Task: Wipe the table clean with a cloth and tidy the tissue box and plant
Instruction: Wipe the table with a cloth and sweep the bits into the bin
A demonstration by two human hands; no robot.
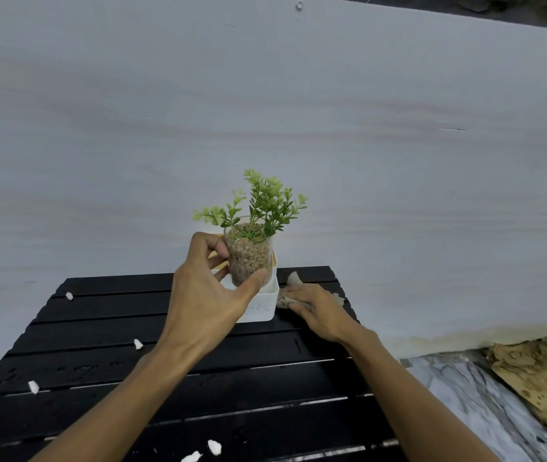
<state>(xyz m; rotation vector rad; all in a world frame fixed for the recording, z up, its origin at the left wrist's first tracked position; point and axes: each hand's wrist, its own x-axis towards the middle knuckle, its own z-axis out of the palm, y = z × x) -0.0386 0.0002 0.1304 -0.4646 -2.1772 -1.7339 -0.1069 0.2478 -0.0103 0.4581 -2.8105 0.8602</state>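
single head-worn wide-angle view, looking forward and down across the black slatted table (98, 361), close above its near edge, facing the pale wall (265, 95) behind the far edge, floor (465, 395) past the right edge

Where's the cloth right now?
In the head view, the cloth lies at the far right of the table, under the right hand, beside the white tissue box.

Much of tissue box (263, 307) behind plant (249, 258)

2 forearms in shot, left forearm (125, 388) and right forearm (408, 388), both bare right to the frame edge. Left hand (205, 295): tendons ridge its back just behind the grip. Right hand (315, 308): slim wrist, long fingers.
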